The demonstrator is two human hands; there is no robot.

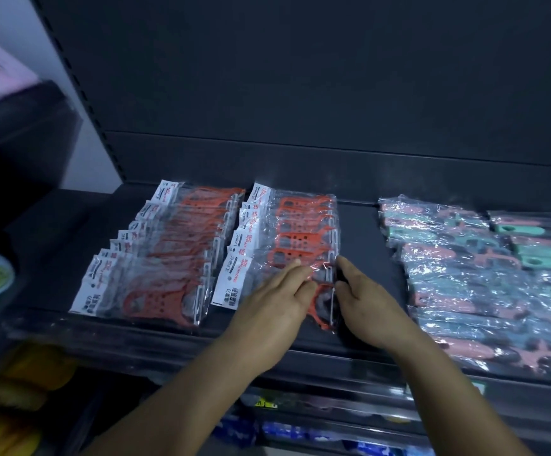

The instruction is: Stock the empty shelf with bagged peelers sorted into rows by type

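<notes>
Two rows of bagged orange peelers lie on the dark shelf (359, 245): a left row (168, 255) and a middle row (287, 238), each overlapping front to back. My left hand (277, 297) lies flat on the frontmost bag (323, 307) of the middle row, fingers straight. My right hand (362, 297) touches that bag's right edge with its fingers extended. Two more rows, bagged pink and teal peelers (458, 274) and a far-right row (543, 255), fill the right of the shelf.
The shelf's dark back panel (300, 93) rises behind the rows. A bare strip of shelf separates the middle row from the pink and teal bags. Yellow goods (21, 383) and blue packets (284, 429) sit on lower shelves. A neighbouring shelf unit stands at the left.
</notes>
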